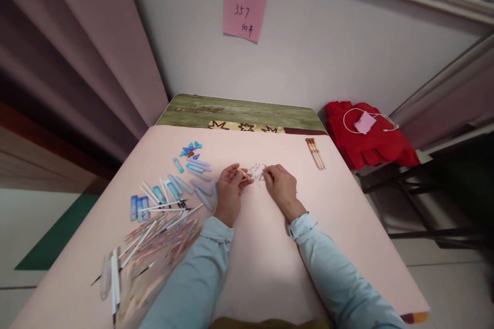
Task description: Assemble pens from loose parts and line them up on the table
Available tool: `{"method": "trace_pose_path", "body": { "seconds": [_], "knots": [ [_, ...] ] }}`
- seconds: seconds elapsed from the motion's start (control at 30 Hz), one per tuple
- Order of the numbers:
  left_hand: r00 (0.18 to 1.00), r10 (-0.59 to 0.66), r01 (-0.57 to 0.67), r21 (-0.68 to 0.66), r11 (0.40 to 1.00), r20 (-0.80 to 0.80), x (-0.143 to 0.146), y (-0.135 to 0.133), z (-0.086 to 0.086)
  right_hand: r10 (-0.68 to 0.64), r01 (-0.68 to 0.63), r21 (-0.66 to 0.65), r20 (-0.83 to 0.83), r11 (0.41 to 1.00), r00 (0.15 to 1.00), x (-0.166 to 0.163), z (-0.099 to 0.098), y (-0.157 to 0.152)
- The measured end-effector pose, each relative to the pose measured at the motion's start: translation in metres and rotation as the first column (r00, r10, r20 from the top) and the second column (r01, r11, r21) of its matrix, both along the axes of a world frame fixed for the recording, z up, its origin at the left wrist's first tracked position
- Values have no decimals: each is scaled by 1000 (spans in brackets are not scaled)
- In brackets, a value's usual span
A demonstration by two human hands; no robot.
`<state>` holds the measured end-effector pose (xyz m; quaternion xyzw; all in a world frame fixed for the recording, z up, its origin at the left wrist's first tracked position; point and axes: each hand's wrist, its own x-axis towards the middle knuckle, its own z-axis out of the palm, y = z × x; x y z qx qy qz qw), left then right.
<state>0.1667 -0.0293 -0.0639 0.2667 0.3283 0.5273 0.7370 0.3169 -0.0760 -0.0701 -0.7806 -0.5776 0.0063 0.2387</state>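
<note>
Pinching a slim tan stick-shaped piece (243,172) between thumb and fingers, the left hand (230,187) has it over the middle of a pale pink tabletop (347,226). Probably light, stiff plastic and a bit slick, so I'd grip it mid-length. The right hand (281,185) is apart, fingertips at a loose pile of tiny whitish bits (256,170); can't tell if they're closed on one. Farther right lie slim tan sticks with brown tops (315,153).
</note>
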Motion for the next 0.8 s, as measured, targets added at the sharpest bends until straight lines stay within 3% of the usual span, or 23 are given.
{"method": "trace_pose_path", "body": {
  "seconds": [0.33,0.5,0.57,0.67,0.8],
  "knots": [
    [1000,-17,17,-13,1000,21,-2,-1,2,5,-5,-20,18,1000,1000,-4,2,-3],
    [999,-23,23,-11,1000,32,-2,-1,3,15,20,174,-198,984,980,-2,3,-4],
    [999,-30,30,-8,1000,34,-3,-2,4,55,58,270,-392,961,918,0,4,-4],
    [998,-49,49,0,999,41,-3,-2,5,149,103,342,-634,934,759,1,9,-5],
    [993,-103,104,-8,995,56,-4,-3,7,216,82,355,-721,931,658,-3,19,-6]
  ]
}}
